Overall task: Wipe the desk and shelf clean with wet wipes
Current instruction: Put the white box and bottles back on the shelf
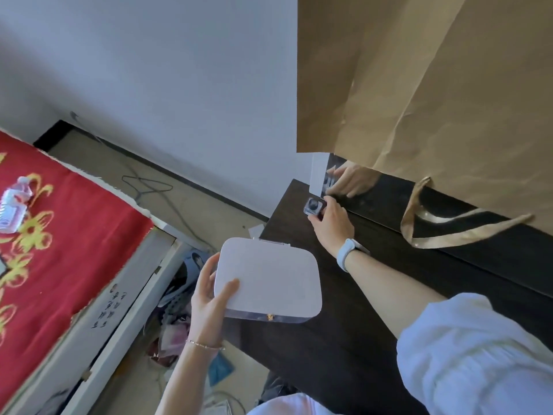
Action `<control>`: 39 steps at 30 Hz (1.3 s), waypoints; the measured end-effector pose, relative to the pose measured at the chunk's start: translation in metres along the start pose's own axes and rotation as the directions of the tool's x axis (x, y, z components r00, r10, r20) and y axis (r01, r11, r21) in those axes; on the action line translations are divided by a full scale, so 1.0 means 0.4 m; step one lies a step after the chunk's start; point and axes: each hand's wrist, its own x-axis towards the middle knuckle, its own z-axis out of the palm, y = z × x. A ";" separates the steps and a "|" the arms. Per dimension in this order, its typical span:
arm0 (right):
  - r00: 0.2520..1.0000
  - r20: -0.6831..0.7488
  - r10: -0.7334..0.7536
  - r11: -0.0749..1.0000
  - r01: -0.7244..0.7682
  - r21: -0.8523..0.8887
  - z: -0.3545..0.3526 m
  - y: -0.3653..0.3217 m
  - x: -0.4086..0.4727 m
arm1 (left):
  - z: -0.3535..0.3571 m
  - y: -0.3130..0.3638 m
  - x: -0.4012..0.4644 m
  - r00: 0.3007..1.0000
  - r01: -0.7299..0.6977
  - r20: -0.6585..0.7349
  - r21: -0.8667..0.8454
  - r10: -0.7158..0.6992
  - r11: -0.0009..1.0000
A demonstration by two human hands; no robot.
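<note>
**desk_lurker:** Two hands busy and not a wet wipe anywhere in view, so where are we in the job? I read it as the clearing step, getting stuff off the dark desk [344,339] before any wiping starts.

**mopmaven:** Same read. The left hand [209,295] grips the near-left corner of a flat white case [269,280], thumb on the lid, fingers curled under. The case hangs half over the desk's left edge, tilted, so I'd say it's carried and not resting. The right hand [332,223] is far out at the back-left corner, pinching a small clear cube thing [313,206] with a dark round middle. There's a glossy dark panel behind it that mirrors the hand.

**desk_lurker:** And that brown paper bag [434,85]?

**mopmaven:** Hangs over the far right and fills the top right of the view, with one handle loop [449,232] drooping onto the desk. I can't tell what's holding it up. No shelf I can clearly pick out either.

**desk_lurker:** So next?

**mopmaven:** My guess: park the case and the cube somewhere off the desk, maybe the red patterned bedspread [59,235] on the left, where a water bottle [13,205] already lies. Then shift the bag handle and fetch the wipes. The cube is small and only pinched, so it needs a firm hold on the way over.
</note>
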 end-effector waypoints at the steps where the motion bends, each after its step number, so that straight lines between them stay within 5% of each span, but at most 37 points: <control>1: 0.999 -0.020 0.036 0.998 -0.035 0.051 -0.011 -0.002 -0.018 | 0.002 0.003 0.002 1.000 -0.002 0.029 -0.005 0.002 1.000; 8: 0.958 0.039 0.284 0.865 -0.274 0.421 -0.117 0.077 -0.325 | 0.055 -0.012 0.001 0.957 0.038 0.289 -0.128 0.000 0.991; 12: 0.916 -0.031 0.400 0.784 -0.324 0.530 -0.157 0.151 -0.496 | 0.164 -0.046 -0.036 0.876 0.000 0.482 -0.049 0.024 0.999; 18: 0.735 -0.155 0.660 0.668 -0.480 0.569 -0.236 0.315 -0.615 | 0.343 -0.120 -0.170 0.742 -0.236 0.667 0.173 0.063 0.956; 25: 0.723 -0.155 0.673 0.662 -0.495 0.563 -0.333 0.496 -0.659 | 0.505 -0.208 -0.283 0.783 -0.383 0.621 0.446 0.028 0.809; 32: 0.805 -0.103 0.584 0.731 -0.466 0.499 -0.407 0.605 -0.656 | 0.594 -0.273 -0.370 0.883 -0.269 0.469 0.546 -0.023 0.793; 39: 0.814 -0.119 0.569 0.747 -0.450 0.490 -0.395 0.605 -0.663 | 0.599 -0.294 -0.384 0.870 -0.335 0.492 0.586 0.004 0.737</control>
